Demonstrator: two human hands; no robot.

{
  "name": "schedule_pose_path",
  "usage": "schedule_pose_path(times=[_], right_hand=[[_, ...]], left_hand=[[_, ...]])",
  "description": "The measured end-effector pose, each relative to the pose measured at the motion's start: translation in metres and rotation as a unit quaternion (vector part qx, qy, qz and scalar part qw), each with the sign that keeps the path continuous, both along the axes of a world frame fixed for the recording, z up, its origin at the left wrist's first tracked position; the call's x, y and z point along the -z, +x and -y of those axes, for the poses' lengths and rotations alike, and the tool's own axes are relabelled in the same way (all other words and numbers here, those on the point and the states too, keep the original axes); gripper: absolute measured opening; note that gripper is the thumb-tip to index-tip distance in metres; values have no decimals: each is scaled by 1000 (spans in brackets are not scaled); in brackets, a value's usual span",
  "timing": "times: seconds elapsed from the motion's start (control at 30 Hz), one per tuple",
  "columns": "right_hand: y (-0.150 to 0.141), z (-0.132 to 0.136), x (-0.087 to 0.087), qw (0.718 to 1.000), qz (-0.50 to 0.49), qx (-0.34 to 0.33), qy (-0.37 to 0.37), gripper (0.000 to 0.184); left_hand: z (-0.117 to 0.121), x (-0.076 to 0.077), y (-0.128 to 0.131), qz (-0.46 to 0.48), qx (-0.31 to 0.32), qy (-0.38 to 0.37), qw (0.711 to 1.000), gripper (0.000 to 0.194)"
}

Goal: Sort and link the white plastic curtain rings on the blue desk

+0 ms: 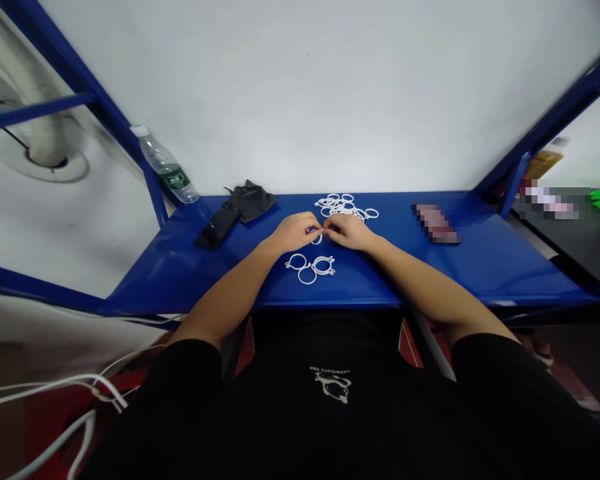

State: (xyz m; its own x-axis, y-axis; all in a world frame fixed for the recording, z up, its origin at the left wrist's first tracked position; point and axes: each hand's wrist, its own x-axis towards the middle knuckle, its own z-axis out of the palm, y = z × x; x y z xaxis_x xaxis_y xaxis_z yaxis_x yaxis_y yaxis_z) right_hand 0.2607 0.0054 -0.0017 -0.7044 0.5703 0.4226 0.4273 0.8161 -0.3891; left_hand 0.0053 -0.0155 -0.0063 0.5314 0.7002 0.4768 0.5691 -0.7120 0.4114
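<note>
Between my two hands is a white ring point(317, 239) with a small clip end, like a curtain ring. My left hand point(299, 231) pinches it from the left with thumb and forefinger. From the right, my right hand point(347, 231) pinches at the same spot, and the fingertips nearly meet. Just behind the hands lies a heap of similar white rings point(347, 205), partly covered by my right hand. Closer to me, several more white rings point(307, 274) lie together on the blue tabletop point(365, 280). What the fingertips cover is hidden.
On the left of the table are a black phone point(217, 228), a crumpled black bag point(251, 201) and a clear bottle point(166, 165) leaning on the blue frame. A blurred rectangular object point(437, 223) lies to the right. A white wall point(300, 100) rises behind the table.
</note>
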Motion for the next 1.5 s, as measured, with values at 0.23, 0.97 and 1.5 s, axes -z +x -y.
schedule_pose_path(times=[0.23,0.97,1.5], right_hand=[[1,-2,6,1000,-13,-5,2,24],[27,-29,-2,937,-147,317,12,30],[14,-13,-1,973,-134,184,29,23]], left_hand=[[-2,5,6,43,-11,-18,999,15],[24,-17,11,-61,98,-98,988,26],[12,-15,6,-82,-24,-28,996,21]])
